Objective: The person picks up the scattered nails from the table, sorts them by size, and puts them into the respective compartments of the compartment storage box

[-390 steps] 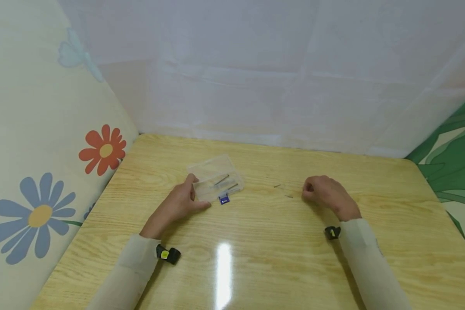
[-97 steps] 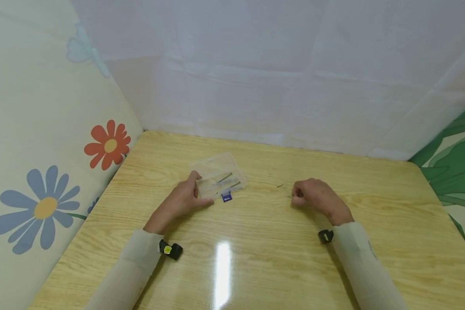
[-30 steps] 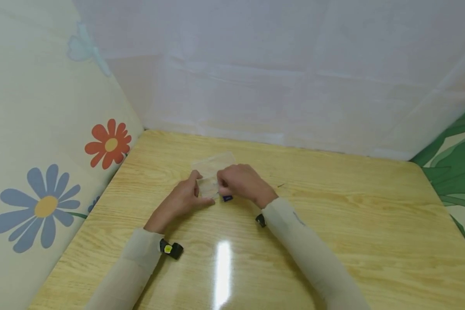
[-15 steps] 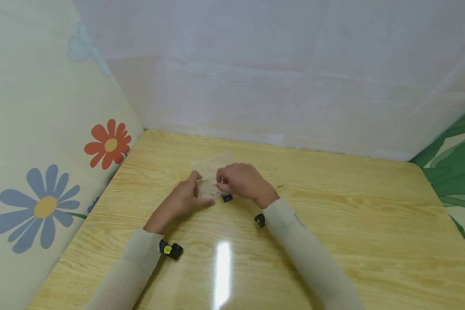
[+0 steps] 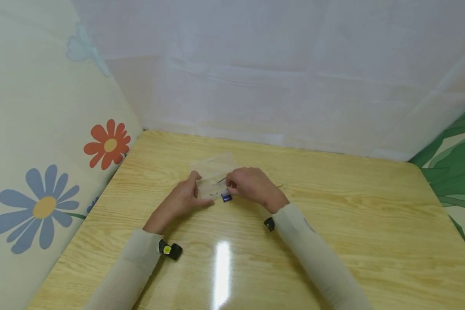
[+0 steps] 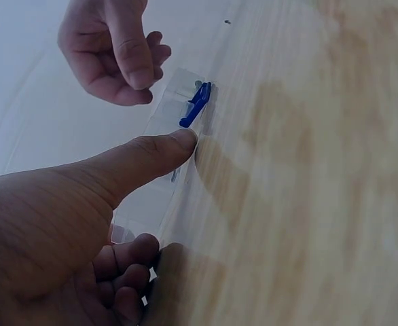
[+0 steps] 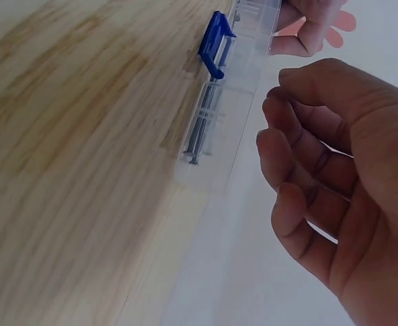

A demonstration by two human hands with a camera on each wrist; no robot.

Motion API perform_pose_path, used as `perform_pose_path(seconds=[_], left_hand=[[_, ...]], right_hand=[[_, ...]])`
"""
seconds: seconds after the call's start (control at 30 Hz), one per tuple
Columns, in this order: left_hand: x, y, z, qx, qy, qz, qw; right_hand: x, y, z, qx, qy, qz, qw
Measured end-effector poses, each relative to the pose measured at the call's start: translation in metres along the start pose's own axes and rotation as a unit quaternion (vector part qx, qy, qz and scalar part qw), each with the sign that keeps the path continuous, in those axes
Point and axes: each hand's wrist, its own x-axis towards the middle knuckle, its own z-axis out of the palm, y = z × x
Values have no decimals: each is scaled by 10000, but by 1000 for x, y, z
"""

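A clear plastic box (image 5: 205, 186) with a blue latch (image 5: 226, 197) sits on the table, its clear lid (image 5: 217, 161) opened toward the back. My left hand (image 5: 182, 198) grips the box's left end, thumb along the near wall. Long nails (image 7: 197, 129) with flat heads lie in the box's right part; something small and thin lies in its left part. Just over the right part hovers my right hand (image 5: 253, 185), its fingers loosely curled with nothing seen between them in the right wrist view. Right of that hand, a small nail (image 5: 280, 186) lies on the table.
The wooden table (image 5: 333, 215) has a pale cloth wall (image 5: 232, 86) behind it. A flower-printed panel (image 5: 42, 129) stands at the left, a green leaf print (image 5: 457, 172) at the right. Each wrist carries a small black camera (image 5: 170, 249).
My right hand went from the small nails on the table leftward to the box, then drew back slightly right. One of the two small nails is gone from the table. The left hand stayed.
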Motion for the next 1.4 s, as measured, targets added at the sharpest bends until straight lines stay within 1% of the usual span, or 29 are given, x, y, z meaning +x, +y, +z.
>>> perform_pose_path(seconds=[0.13, 0.27, 0.53, 0.73, 0.93, 1.07, 1.27, 1.4], left_hand=[[0, 1, -1, 34, -6, -1, 10000], [-1, 1, -1, 54, -13, -5, 10000], [-2, 0, -3, 122, -52, 26, 9999], [-2, 1, -4, 114, -87, 4, 9999], [-2, 1, -3, 76, -82, 32, 9999], [-2, 1, -3, 37, -81, 20, 10000], [-2, 1, -3, 89, -86, 5, 9999], [-2, 0, -3, 135, -75, 26, 9999]], right_hand=[[-8, 5, 0, 79, 84, 37, 9999], [-16, 13, 0, 134, 132, 174, 9997], [-31, 29, -2, 231, 74, 469, 9986], [-40, 40, -2, 156, 58, 540, 9984], [-53, 54, -6, 296, 169, 757, 9965], [-60, 63, -10, 342, 242, 834, 9956], [-70, 72, -11, 358, 145, 1038, 9938], [-76, 77, -9, 245, 91, 1138, 9932]])
